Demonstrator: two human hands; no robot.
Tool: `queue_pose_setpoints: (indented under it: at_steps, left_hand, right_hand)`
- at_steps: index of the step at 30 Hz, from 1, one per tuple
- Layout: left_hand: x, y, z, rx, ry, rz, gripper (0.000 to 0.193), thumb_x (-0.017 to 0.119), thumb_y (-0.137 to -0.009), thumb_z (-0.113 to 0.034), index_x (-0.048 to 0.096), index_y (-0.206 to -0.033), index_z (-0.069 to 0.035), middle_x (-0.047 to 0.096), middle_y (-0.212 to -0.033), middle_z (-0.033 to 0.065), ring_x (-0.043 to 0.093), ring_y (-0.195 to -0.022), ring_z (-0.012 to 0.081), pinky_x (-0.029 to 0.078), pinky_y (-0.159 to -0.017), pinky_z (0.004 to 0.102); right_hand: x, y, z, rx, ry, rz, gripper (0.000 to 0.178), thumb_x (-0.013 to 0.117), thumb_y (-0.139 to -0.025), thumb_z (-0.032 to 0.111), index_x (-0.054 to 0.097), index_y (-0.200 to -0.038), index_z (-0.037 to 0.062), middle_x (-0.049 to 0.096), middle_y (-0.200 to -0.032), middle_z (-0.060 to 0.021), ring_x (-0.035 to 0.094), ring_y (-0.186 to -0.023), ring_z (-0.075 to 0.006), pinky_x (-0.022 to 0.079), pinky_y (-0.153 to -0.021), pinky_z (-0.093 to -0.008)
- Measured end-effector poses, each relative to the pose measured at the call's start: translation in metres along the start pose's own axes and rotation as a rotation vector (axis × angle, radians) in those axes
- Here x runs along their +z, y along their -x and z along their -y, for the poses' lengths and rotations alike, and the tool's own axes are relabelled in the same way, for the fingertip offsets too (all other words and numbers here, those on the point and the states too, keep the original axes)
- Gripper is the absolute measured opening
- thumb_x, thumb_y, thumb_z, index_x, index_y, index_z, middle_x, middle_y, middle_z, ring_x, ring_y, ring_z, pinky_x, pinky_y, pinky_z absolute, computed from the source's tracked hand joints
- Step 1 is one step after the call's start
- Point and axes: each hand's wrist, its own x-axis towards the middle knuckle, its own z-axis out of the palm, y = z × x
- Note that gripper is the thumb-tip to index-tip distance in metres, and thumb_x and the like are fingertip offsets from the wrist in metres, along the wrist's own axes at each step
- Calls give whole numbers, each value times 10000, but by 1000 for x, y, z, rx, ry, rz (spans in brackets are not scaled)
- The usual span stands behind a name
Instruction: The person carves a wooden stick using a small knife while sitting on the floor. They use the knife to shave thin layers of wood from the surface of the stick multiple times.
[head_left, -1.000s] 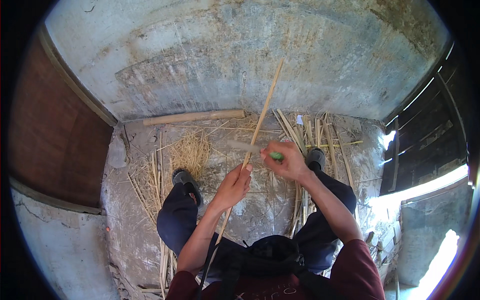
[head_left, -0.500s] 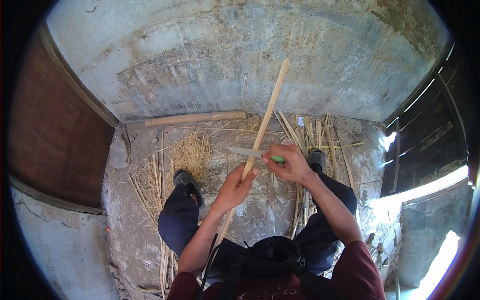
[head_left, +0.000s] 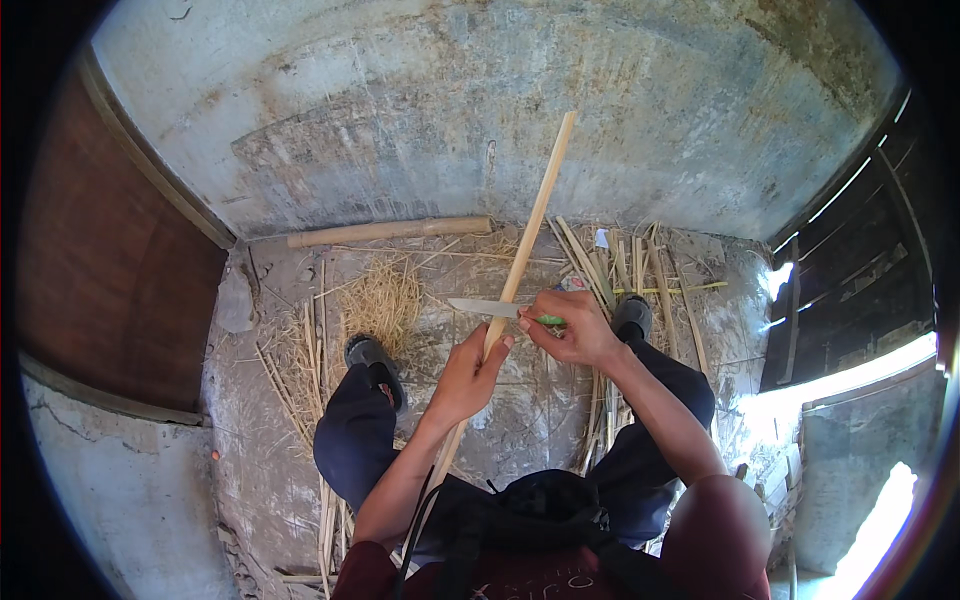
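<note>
A long, pale bamboo strip [head_left: 541, 200] slants up and away from my lap toward the far wall. My left hand [head_left: 469, 373] is wrapped round its lower part, the thumb lying along the near face. In my right hand [head_left: 572, 325] is a knife [head_left: 480, 306] with a green handle, most of which the fingers hide. Its blade points left and crosses the strip just above my left hand. The lower end of the strip runs down beside my left forearm, and its tip is hidden near my body.
Pale shavings [head_left: 384, 305] are heaped by my left shoe [head_left: 376, 365]. Several bamboo strips [head_left: 667, 300] lie near my right shoe [head_left: 632, 318]. A thick bamboo pole [head_left: 390, 233] rests along the foot of the concrete wall [head_left: 500, 130]. A brown door panel [head_left: 120, 250] stands at left.
The knife has shifted slightly left across the strip, and its blade now lies nearly level. The strip's far end has moved a little up and left. Both hands keep their grip.
</note>
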Motion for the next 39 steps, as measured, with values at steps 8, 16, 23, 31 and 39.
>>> queue_pose_setpoints:
  at_steps: [8,16,23,31,39]
  left_hand:
    - [-1,0,5,-51,-7,34,328,599,-1127,-298,579,-1027,13,513,-677,111,477,-614,178,384,-587,404]
    - [1,0,-2,-78,67,42,341,597,-1130,-309,577,-1018,12,493,-675,81,456,-621,157,379,-584,389]
    - [0,0,7,-82,26,78,354,592,-1133,-326,570,-1001,2,499,-669,69,466,-618,153,380,-576,385]
    - [5,3,5,-56,79,98,318,582,-1139,-320,557,-1002,-34,483,-656,2,468,-565,99,377,-530,326]
    - [1,4,5,-143,159,131,333,570,-1144,-331,572,-1016,-23,496,-672,17,492,-602,108,397,-564,338]
  right_hand:
    - [-7,-6,-6,11,15,-73,119,802,-889,39,689,-859,16,705,-777,-128,702,-676,-312,515,-613,-408]
    - [-9,-5,-4,-10,77,-65,104,791,-886,47,691,-871,24,710,-803,-124,701,-690,-328,526,-617,-413]
    - [-14,-9,-6,-60,96,-100,96,775,-918,28,690,-874,20,693,-769,-107,671,-632,-220,485,-563,-353]
    - [-23,-3,-14,139,39,-57,43,750,-931,66,717,-930,38,756,-852,-128,722,-661,-271,524,-583,-390]
    - [-19,-7,-21,107,18,-92,66,773,-914,75,714,-929,48,758,-849,-132,718,-673,-302,520,-580,-403]
